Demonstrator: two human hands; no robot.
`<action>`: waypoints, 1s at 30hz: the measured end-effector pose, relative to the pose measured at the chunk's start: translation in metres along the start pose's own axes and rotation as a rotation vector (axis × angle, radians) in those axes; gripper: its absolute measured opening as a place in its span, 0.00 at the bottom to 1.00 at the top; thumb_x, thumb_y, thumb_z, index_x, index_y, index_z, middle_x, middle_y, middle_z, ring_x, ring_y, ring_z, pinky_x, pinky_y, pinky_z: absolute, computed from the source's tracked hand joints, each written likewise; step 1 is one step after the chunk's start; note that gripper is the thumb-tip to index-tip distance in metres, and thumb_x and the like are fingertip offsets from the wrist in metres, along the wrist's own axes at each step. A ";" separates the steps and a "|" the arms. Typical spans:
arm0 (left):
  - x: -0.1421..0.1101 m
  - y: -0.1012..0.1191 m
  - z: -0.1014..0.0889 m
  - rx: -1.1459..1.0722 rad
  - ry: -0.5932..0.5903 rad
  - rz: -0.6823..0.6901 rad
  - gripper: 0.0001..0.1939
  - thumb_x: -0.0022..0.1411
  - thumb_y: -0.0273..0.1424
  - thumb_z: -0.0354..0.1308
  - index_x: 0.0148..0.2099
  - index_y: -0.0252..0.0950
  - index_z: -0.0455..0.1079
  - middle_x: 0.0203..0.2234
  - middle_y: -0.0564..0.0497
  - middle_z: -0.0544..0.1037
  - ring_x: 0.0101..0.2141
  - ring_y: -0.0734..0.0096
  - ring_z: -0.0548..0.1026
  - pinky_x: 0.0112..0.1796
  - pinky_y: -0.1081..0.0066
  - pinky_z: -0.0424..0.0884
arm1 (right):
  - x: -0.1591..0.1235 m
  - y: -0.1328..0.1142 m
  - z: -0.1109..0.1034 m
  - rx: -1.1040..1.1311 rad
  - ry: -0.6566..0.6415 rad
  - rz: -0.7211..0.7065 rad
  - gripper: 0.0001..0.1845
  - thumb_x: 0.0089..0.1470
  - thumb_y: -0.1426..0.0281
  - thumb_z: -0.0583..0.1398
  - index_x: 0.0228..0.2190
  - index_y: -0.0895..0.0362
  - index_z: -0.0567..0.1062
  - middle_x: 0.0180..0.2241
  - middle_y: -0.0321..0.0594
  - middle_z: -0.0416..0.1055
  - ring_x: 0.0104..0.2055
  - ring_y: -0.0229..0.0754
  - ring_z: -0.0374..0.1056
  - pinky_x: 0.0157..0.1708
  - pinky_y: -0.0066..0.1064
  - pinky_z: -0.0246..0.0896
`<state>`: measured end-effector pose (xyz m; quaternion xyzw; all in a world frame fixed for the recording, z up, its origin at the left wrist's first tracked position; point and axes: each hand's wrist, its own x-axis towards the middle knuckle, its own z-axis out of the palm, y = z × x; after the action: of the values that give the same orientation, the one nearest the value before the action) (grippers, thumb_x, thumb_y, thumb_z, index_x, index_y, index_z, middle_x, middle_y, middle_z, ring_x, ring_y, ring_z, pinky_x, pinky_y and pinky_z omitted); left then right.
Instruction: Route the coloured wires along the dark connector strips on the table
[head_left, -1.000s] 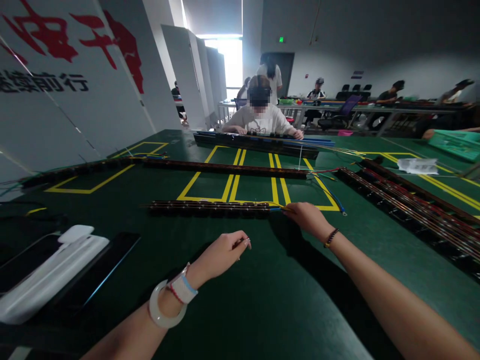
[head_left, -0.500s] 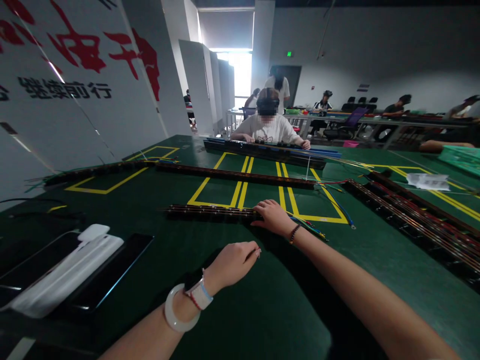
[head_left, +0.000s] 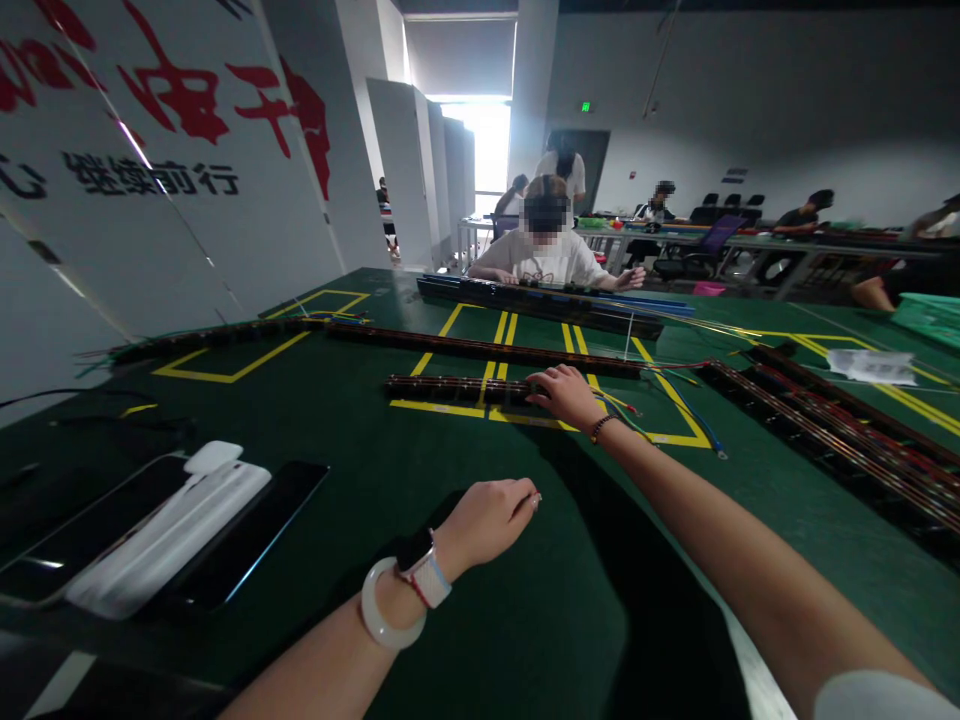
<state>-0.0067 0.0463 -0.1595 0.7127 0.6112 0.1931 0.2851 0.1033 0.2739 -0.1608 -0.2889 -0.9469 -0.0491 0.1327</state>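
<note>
My right hand [head_left: 566,397] reaches forward over the table and has its fingers curled round the right end of a short dark strip of bundled wires [head_left: 457,388]. Loose coloured wire ends [head_left: 626,410] stick out beyond that hand. The strip lies across the near part of a yellow taped outline [head_left: 442,408]. Closer to me, my left hand [head_left: 491,515] rests above the green tabletop with its fingers curled in; the inside of its grip is hidden. A longer dark wire strip [head_left: 480,348] runs across the table behind the short one.
Two dark phones [head_left: 259,530] and a white object [head_left: 176,530] lie at left. Large wire bundles [head_left: 840,430] extend along the right. Across the table sits a person [head_left: 540,255] behind dark blue channels [head_left: 540,300]. A crumpled white packet [head_left: 870,366] lies at far right.
My right hand has moved away from me, carrying the short wire strip forward onto the taped outline. My left hand remains curled near the same place. The person opposite has raised one hand.
</note>
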 end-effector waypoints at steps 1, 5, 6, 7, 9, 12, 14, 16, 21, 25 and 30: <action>0.000 0.000 0.000 -0.001 0.000 -0.002 0.20 0.66 0.42 0.37 0.42 0.37 0.66 0.32 0.52 0.71 0.32 0.77 0.68 0.33 0.73 0.60 | 0.006 0.006 0.002 -0.019 -0.002 0.039 0.22 0.58 0.56 0.55 0.49 0.55 0.70 0.44 0.46 0.66 0.48 0.48 0.56 0.47 0.36 0.47; 0.000 0.001 0.000 -0.015 -0.022 -0.013 0.20 0.66 0.42 0.37 0.42 0.37 0.66 0.32 0.52 0.71 0.32 0.77 0.68 0.33 0.74 0.61 | 0.026 0.028 0.013 -0.051 -0.018 0.173 0.20 0.57 0.59 0.56 0.48 0.56 0.71 0.45 0.48 0.66 0.49 0.49 0.56 0.47 0.36 0.47; 0.000 0.001 0.000 -0.019 -0.025 -0.015 0.20 0.67 0.42 0.37 0.42 0.37 0.66 0.32 0.52 0.71 0.32 0.77 0.68 0.33 0.74 0.61 | 0.030 0.032 0.016 -0.052 -0.022 0.198 0.18 0.57 0.61 0.57 0.47 0.56 0.72 0.45 0.48 0.66 0.49 0.49 0.56 0.46 0.36 0.47; 0.000 0.000 0.000 -0.024 -0.024 -0.020 0.20 0.67 0.42 0.37 0.42 0.37 0.66 0.32 0.52 0.71 0.32 0.78 0.68 0.33 0.74 0.61 | 0.033 0.035 0.019 -0.053 -0.025 0.223 0.16 0.57 0.63 0.57 0.46 0.56 0.72 0.44 0.48 0.66 0.48 0.49 0.56 0.46 0.37 0.47; 0.000 0.000 0.000 -0.039 -0.018 -0.030 0.20 0.67 0.42 0.37 0.41 0.37 0.66 0.32 0.52 0.71 0.32 0.78 0.68 0.34 0.74 0.62 | 0.035 0.040 0.024 -0.060 -0.019 0.269 0.14 0.58 0.65 0.56 0.44 0.56 0.73 0.44 0.47 0.67 0.48 0.49 0.57 0.45 0.37 0.47; 0.001 -0.001 0.001 -0.046 -0.014 -0.039 0.20 0.66 0.42 0.37 0.41 0.37 0.67 0.32 0.52 0.71 0.31 0.78 0.68 0.33 0.74 0.62 | 0.033 0.043 0.028 -0.076 0.009 0.330 0.14 0.60 0.63 0.54 0.43 0.56 0.73 0.43 0.48 0.67 0.47 0.49 0.57 0.45 0.38 0.47; 0.001 -0.001 0.002 -0.036 -0.017 -0.041 0.20 0.66 0.43 0.38 0.41 0.37 0.67 0.31 0.52 0.71 0.31 0.77 0.68 0.33 0.73 0.61 | 0.030 0.044 0.029 -0.092 0.031 0.366 0.17 0.59 0.61 0.54 0.44 0.57 0.72 0.43 0.49 0.66 0.48 0.51 0.56 0.46 0.39 0.46; 0.000 -0.001 0.001 -0.033 -0.019 -0.051 0.20 0.66 0.43 0.38 0.41 0.37 0.67 0.31 0.52 0.71 0.31 0.77 0.68 0.33 0.73 0.61 | 0.028 0.046 0.028 -0.107 0.053 0.395 0.19 0.59 0.59 0.53 0.46 0.58 0.71 0.44 0.50 0.65 0.48 0.52 0.55 0.46 0.40 0.46; -0.002 0.001 -0.004 -0.064 -0.048 -0.086 0.20 0.66 0.44 0.38 0.42 0.38 0.67 0.34 0.52 0.72 0.34 0.75 0.69 0.36 0.72 0.62 | 0.016 0.077 0.011 -0.104 0.076 0.412 0.21 0.62 0.57 0.49 0.50 0.53 0.69 0.48 0.46 0.63 0.48 0.45 0.57 0.46 0.32 0.49; -0.002 0.001 -0.006 -0.065 -0.078 -0.099 0.21 0.66 0.44 0.38 0.44 0.37 0.66 0.35 0.51 0.72 0.34 0.76 0.69 0.37 0.73 0.63 | -0.032 0.132 -0.021 -0.176 0.109 0.562 0.20 0.61 0.62 0.50 0.51 0.57 0.68 0.49 0.51 0.61 0.50 0.49 0.55 0.47 0.36 0.48; 0.000 -0.002 -0.003 -0.077 -0.102 -0.097 0.22 0.66 0.45 0.37 0.46 0.37 0.66 0.35 0.51 0.72 0.33 0.76 0.69 0.36 0.73 0.63 | -0.134 0.200 -0.061 -0.343 0.073 0.795 0.22 0.56 0.62 0.56 0.49 0.62 0.69 0.47 0.55 0.62 0.49 0.55 0.56 0.46 0.40 0.46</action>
<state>-0.0102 0.0465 -0.1587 0.6795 0.6219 0.1657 0.3522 0.3358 0.3572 -0.1365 -0.6470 -0.7348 -0.1610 0.1246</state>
